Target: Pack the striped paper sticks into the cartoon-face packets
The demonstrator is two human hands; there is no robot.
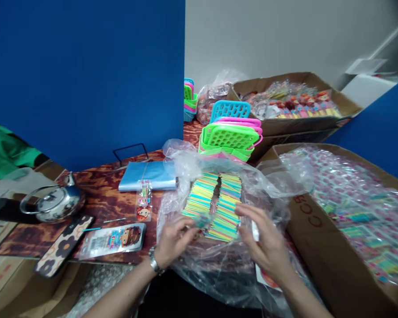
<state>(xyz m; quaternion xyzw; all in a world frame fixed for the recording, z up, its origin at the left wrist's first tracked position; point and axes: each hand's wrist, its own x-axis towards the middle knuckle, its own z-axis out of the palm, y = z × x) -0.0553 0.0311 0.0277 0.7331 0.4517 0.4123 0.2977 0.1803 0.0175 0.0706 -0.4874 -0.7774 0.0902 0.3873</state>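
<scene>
Two rows of thin coloured sticks [228,201], mostly yellow, green and blue, lie inside an opened clear plastic bag [272,176]. Over the near end of the left row, my left hand [176,242] is closed in a pinch. A small blurred greenish thing shows at its fingertips; its kind cannot be made out. My right hand [267,243] hovers at the right edge of the sticks, fingers apart, with the fingertips close to or touching the right row. A small white patch shows between its thumb and fingers, unclear in the blur.
Stacked plastic baskets [232,134] stand behind the bag. Cardboard boxes of packets [318,229] and wrapped dolls [305,104] are on the right. Leftward lie a blue plastic stack [146,174], a printed packet [143,205], printed pouches [114,239], a phone [64,245] and a kettle [55,203].
</scene>
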